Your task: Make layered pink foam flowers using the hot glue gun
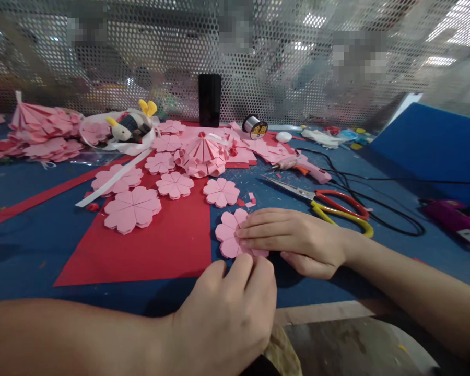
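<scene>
Far left of both hands, a red paper strip ran slantwise across the blue table. Closer in, beyond the left forearm, a broad pink paper flower lay on a red sheet, whose near edge stopped just beyond the left hand. That hand was curled, knuckles up and fingers bent under, at the near edge of another flower, the worked flower; its fingertips were hidden, so whether it pinched the paper could not be told. The worked flower lay on the table between the hands, partly covered by the right hand. The right hand was spread flat rather than clenched: its fingers lay straight and close together over the petals, the thumb apart on the near side. Just beyond the right hand and wrist lay scissors with red and yellow handles, and farther beyond them a pink glue gun. Well to the right of both hands sat a purple tool.
</scene>
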`<state>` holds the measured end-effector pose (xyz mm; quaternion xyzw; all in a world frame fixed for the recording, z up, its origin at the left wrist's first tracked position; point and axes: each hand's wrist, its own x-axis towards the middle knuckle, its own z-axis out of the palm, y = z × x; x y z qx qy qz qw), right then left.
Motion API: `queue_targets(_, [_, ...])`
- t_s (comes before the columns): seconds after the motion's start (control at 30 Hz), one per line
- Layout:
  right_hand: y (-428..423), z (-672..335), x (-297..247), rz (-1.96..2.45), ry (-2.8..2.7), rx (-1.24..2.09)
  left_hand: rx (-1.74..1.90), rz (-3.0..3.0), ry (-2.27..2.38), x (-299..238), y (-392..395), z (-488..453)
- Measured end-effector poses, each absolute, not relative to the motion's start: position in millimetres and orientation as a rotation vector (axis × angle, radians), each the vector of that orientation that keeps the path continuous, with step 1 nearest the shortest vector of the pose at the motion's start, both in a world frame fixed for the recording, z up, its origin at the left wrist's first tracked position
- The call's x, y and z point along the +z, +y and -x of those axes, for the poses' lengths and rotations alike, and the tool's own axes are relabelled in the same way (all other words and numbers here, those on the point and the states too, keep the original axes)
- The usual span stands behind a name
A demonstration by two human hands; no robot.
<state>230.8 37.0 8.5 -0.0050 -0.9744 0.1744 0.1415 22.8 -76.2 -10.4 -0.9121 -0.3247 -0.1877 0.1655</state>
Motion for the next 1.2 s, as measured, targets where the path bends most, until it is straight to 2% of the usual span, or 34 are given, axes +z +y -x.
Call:
queue_targets(0.33, [37.4,-230.6,9.1,0.009,-2.813,0.530,-0.544,2.935,-0.663,-13.8,-72.5,-27.7])
queue_targets(0.77, [37.0,-230.6,9.3,0.000,-2.811,0.527,-0.647,2.821,-0.251,-27.1,-79.5,-28.8])
queue_targets(1.2, [37.1,-230.9,9.6,0.004,-2.815,0.555,-0.635,2.735,-0.265,-28.4,-83.2,-28.4])
